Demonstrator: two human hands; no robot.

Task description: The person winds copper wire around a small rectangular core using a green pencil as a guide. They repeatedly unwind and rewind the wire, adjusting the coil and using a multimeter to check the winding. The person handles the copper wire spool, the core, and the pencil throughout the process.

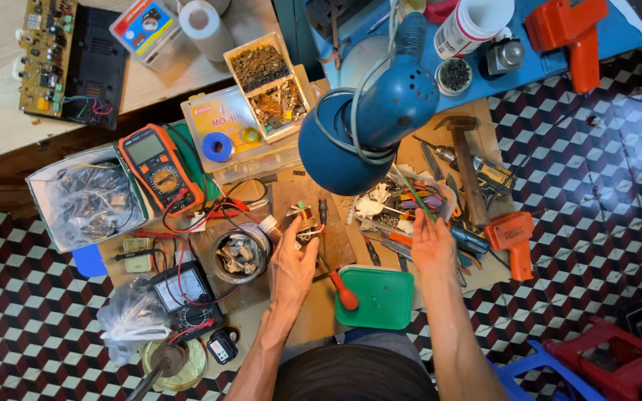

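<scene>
The left hand (pixel 292 266) rests on a small wound part (pixel 303 220) on the wooden board (pixel 339 249), fingers close together, their tips steadying it. The right hand (pixel 430 241) reaches into the tool pile (pixel 403 204), fingers pinching a thin green stick (pixel 412 194). It looks like picking a tool; next it likely needs carrying to the part. Beyond the left fingers sits a clear box (pixel 224 119) with a pink label and 1 blue tape roll (pixel 218 147); farther left, an orange meter (pixel 159 167).
</scene>
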